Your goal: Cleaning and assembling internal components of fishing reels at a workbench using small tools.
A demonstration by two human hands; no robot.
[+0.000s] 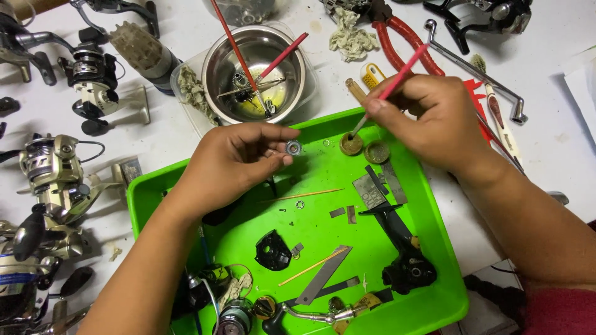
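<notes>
Pinching a small round bearing at the left hand's fingertips above the green tray, dipping the right hand's tightly gripped, steeply slanted red brush into a grease cap just rightward.

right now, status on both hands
Left hand pinching small bearing. Right hand dipping red brush into small cap. Green tray cluttered with parts.
</notes>
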